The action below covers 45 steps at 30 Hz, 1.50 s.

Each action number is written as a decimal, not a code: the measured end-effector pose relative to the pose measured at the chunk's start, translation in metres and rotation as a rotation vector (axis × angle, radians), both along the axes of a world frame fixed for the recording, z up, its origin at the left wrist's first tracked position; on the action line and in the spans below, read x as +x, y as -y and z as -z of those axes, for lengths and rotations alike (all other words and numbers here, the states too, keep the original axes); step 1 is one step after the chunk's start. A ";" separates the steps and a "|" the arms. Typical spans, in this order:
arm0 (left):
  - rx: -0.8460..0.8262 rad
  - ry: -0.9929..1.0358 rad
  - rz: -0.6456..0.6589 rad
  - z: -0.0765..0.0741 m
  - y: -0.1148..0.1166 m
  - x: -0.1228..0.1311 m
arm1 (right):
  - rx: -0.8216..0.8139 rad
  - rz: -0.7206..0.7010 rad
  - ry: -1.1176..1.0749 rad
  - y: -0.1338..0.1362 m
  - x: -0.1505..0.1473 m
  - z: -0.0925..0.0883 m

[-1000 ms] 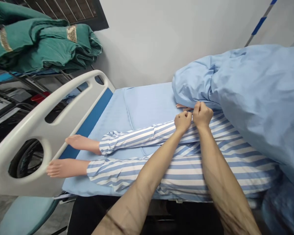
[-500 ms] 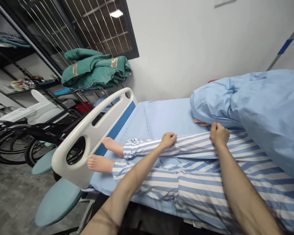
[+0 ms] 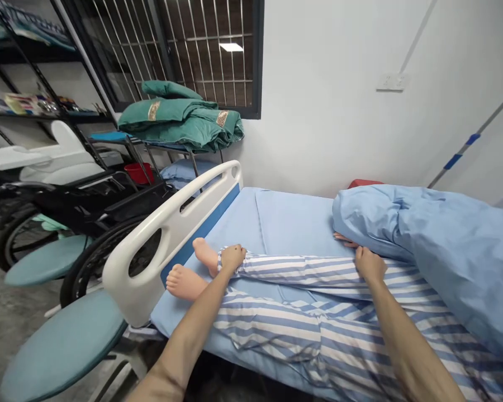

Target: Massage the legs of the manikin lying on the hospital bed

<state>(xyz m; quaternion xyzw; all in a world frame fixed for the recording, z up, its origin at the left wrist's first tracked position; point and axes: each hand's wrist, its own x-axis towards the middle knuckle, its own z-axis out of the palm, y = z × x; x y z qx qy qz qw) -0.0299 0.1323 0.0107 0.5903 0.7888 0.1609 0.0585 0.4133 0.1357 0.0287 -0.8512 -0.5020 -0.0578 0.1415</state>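
Note:
A figure in blue-and-white striped trousers lies on a bed with a light blue sheet. Its bare feet point at the white footboard. My left hand is closed on the cuff of the far trouser leg, right by the ankle. My right hand is closed on the same trouser leg near the hip, at the edge of a bunched light blue duvet that covers the upper body. A hand of the figure peeks from under the duvet.
A wheelchair and teal stools stand left of the footboard. Folded green blankets lie on a metal rack under a barred window. Shelves fill the far left. A white wall runs behind the bed.
My left hand has slid along the far trouser leg from the hip down to the cuff. My right hand stayed near the hip. The view has lifted and swung left.

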 end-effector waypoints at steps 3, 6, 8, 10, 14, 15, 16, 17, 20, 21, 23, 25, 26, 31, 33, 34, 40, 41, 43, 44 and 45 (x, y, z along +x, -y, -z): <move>-0.033 -0.128 0.122 0.011 -0.006 -0.002 | -0.049 -0.140 0.021 -0.003 -0.046 0.000; -0.072 -0.138 0.161 0.016 -0.008 -0.007 | -0.033 -0.399 -0.051 -0.008 -0.132 -0.002; -0.094 -0.120 0.168 0.015 -0.009 -0.009 | 0.005 -0.563 -0.129 -0.011 -0.204 -0.004; -0.104 -0.108 0.176 0.014 -0.009 -0.010 | 0.052 -0.701 -0.201 -0.012 -0.273 -0.005; -0.136 -0.091 0.240 0.013 -0.007 -0.012 | 0.109 -0.811 -0.318 -0.012 -0.358 0.010; -0.142 -0.088 0.257 0.013 -0.006 -0.013 | 0.104 -0.781 -0.343 -0.012 -0.365 0.017; -0.138 -0.087 0.268 0.014 -0.006 -0.014 | 0.098 -0.746 -0.366 -0.012 -0.368 0.024; -0.130 -0.086 0.276 0.015 -0.005 -0.014 | 0.094 -0.713 -0.388 -0.012 -0.368 0.031; -0.099 -0.065 0.281 0.013 -0.006 -0.017 | 0.116 -0.701 -0.459 -0.013 -0.361 0.044; -0.097 -0.043 0.257 0.011 -0.008 -0.018 | 0.133 -0.712 -0.487 -0.014 -0.358 0.045; -0.071 0.027 0.157 0.004 -0.014 -0.019 | 0.169 -0.718 -0.550 -0.015 -0.357 0.045; -0.004 0.130 0.058 -0.003 -0.019 -0.017 | 0.196 -0.713 -0.608 -0.016 -0.357 0.044; 0.033 0.187 0.038 -0.005 -0.021 -0.014 | 0.206 -0.710 -0.636 -0.017 -0.357 0.044; 0.052 0.273 0.073 0.008 -0.014 0.004 | 0.243 -0.691 -0.772 -0.018 -0.355 0.044; 0.027 0.246 0.076 0.014 -0.009 0.007 | 0.252 -0.672 -0.767 -0.013 -0.354 0.040; 0.019 0.241 0.087 0.016 -0.007 0.008 | 0.257 -0.671 -0.737 -0.010 -0.354 0.036; 0.036 0.205 0.145 0.017 -0.002 0.007 | 0.286 -0.788 -0.603 0.004 -0.354 0.024; 0.036 0.217 0.125 0.017 -0.002 0.007 | 0.278 -0.767 -0.650 0.002 -0.354 0.026; 0.052 0.272 0.077 0.016 -0.004 0.006 | 0.268 -0.708 -0.756 -0.003 -0.352 0.033; 0.057 0.314 0.065 0.014 -0.006 0.006 | 0.271 -0.689 -0.797 -0.006 -0.351 0.036; 0.059 0.366 0.062 0.012 -0.008 0.005 | 0.278 -0.680 -0.826 -0.009 -0.350 0.039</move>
